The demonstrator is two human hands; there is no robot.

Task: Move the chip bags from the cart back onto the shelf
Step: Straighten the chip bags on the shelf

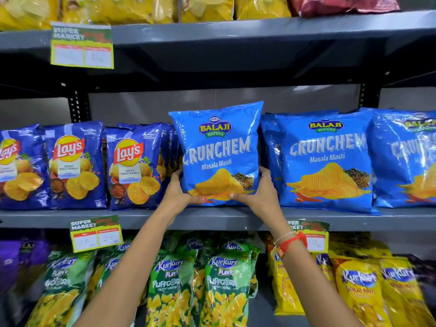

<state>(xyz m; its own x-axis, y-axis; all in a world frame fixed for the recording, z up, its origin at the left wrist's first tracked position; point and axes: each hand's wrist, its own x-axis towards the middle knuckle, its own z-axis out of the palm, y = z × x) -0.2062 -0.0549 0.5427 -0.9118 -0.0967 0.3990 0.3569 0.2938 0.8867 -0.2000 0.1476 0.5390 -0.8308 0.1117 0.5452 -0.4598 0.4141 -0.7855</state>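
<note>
Balaji Crunchem bag [219, 152]: glossy blue crinkled foil pillow, upright on grey metal shelf [141, 217]. Left hand [180, 190] and right hand [257, 192] clasp its lower corners, fingers curled.

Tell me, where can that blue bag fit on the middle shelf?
Both hands, left hand and right hand, hold the light-blue Crunchem chip bag over the one gap, between dark-blue Lay's bags and more Crunchem bags. Elsewhere the grey metal shelf is packed.

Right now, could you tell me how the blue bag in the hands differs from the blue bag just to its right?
The held bag is gripped at its lower corners by the left hand and right hand; the neighbouring bag sits untouched on the shelf. The held bag's top reaches higher. Both are blue Crunchem Masala Masti.
</note>
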